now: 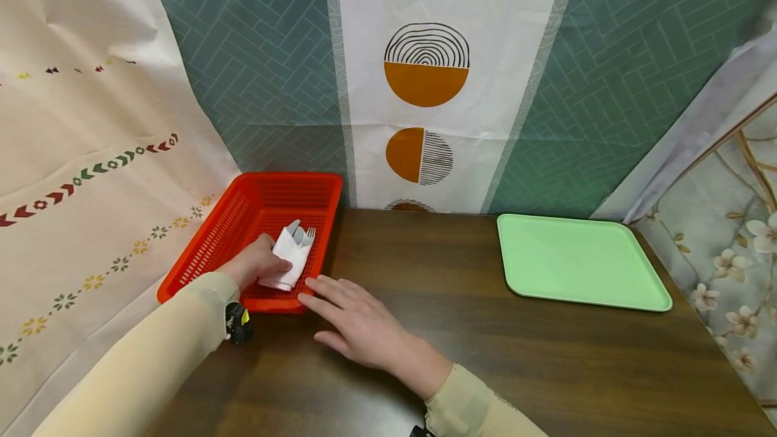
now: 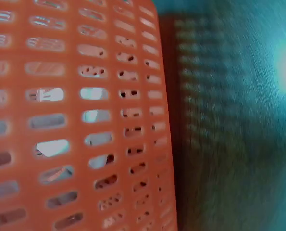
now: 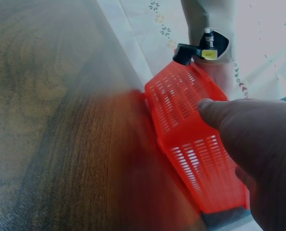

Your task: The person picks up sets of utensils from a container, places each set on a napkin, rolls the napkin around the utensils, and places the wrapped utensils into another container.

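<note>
A red plastic basket (image 1: pixel 245 197) with slotted walls stands at the left of the table. Inside it, a folded white napkin (image 1: pixel 291 260) wraps a fork (image 1: pixel 310 232), a knife (image 1: pixel 294 225) and a piece between them that looks like a spoon. My left hand (image 1: pixel 260 261) reaches over the near wall and pinches the napkin's left side, thumb on top; its other fingers are partly hidden. Outside, by the basket's near right corner, my right hand (image 1: pixel 358 322) has its fingers extended, the tips at the rim. Whether they touch it I cannot tell.
A light green rectangular tray (image 1: pixel 583 261) lies at the back right of the brown wooden table (image 1: pixel 425 261). Patterned cloths hang at the back, left and right sides. The basket's left wall is close to the left cloth (image 1: pixel 109 248).
</note>
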### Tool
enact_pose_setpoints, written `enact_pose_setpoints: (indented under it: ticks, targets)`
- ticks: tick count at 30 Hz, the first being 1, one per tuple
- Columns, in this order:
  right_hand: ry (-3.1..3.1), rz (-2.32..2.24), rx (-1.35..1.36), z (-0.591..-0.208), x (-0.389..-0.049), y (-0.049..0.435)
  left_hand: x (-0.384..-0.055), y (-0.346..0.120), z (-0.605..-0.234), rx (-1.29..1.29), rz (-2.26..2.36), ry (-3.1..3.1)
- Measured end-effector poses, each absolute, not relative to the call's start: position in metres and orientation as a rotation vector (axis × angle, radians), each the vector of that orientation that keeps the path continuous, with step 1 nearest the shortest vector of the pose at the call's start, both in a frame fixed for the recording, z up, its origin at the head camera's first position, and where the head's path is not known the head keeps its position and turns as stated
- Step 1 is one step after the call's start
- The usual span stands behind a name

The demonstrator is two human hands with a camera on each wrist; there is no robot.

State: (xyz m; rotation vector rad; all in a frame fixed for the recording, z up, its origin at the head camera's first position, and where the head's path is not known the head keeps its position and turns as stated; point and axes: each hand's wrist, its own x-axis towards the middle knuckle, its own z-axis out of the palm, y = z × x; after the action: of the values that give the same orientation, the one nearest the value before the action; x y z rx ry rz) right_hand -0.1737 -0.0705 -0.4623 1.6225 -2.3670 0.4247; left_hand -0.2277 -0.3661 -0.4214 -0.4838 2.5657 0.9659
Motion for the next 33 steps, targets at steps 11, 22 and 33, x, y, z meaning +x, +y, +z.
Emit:
enact_pose_setpoints:
  ticks: [11,22,33]
  targets:
    - [-2.349,0.440,1.614,-0.463,-0.174,-0.071,-0.226,-0.352,-0.411,-0.192,0.457,2.886]
    - [-2.354,0.423,1.610,-0.463,-0.174,-0.071,-0.223,-0.350,-0.404,-0.004,0.563,2.751]
    - [-2.354,0.449,1.622,-0.461,-0.173,-0.071,-0.230,-0.353,-0.417,-0.012,0.501,2.732]
